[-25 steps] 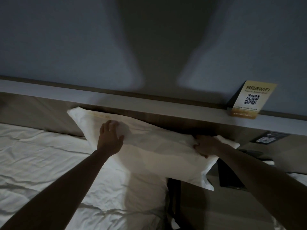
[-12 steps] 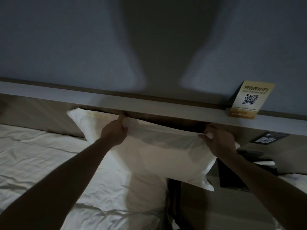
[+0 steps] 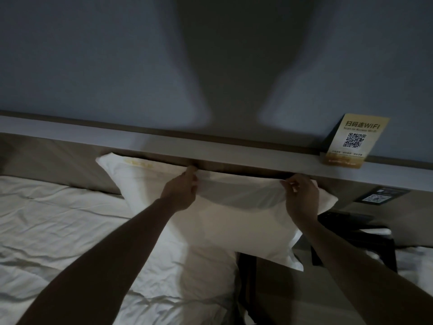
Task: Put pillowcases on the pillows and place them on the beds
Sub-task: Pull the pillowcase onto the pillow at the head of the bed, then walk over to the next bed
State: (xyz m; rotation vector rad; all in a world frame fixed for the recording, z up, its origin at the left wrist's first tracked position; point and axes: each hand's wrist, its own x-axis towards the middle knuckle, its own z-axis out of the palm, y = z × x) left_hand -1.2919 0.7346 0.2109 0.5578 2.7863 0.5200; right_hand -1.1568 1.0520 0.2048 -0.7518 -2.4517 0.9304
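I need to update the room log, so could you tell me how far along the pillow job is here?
Done: the pillow already wears its white case and leans against the headboard at the bed's right edge. In hand: the left hand and right hand both pinch its top edge, squaring it under the ledge. Left: letting go. Only this pillow shows; a second bed is barely in view.

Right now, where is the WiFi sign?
Head view, upper right: the WiFi sign stands on the headboard ledge against the wall, above and right of the right hand.
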